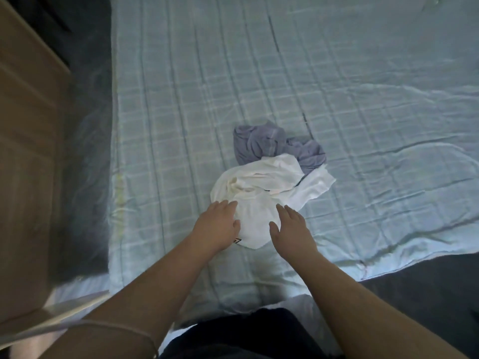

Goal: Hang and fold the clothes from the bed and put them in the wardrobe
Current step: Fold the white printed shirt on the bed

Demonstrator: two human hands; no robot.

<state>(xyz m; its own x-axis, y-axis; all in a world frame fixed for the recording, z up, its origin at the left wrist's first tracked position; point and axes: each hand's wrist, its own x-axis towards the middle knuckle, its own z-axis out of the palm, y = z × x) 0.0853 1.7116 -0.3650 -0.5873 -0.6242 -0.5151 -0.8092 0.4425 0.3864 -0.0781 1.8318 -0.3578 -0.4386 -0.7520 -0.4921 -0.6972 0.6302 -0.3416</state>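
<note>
A crumpled white garment (pixel 261 200) lies bunched on the bed, its folds loose and uneven, with a small dark mark showing at its near edge right beside the left wrist. One flat flap of it spreads out beyond the right hand's fingertips. Just past the white heap, on the side away from both hands and touching it, sits a rumpled lavender-grey garment (pixel 274 146), partly tucked under the white cloth.

The left hand (pixel 217 226) lies palm down on the near left edge of the white garment, fingers spread and extended, nothing pinched between them. The right hand (pixel 290 226) is likewise flat and unclenched, fingers together and pointing away, resting at the garment's near right edge; whether it presses cloth or sheet is hard to tell. The white bundle fills the gap between the two hands.

Under everything stretches a pale blue checked bedspread (pixel 363 99), wrinkled out to the right of the right hand. Left of the left arm stands a wooden cabinet (pixel 26 125).
</note>
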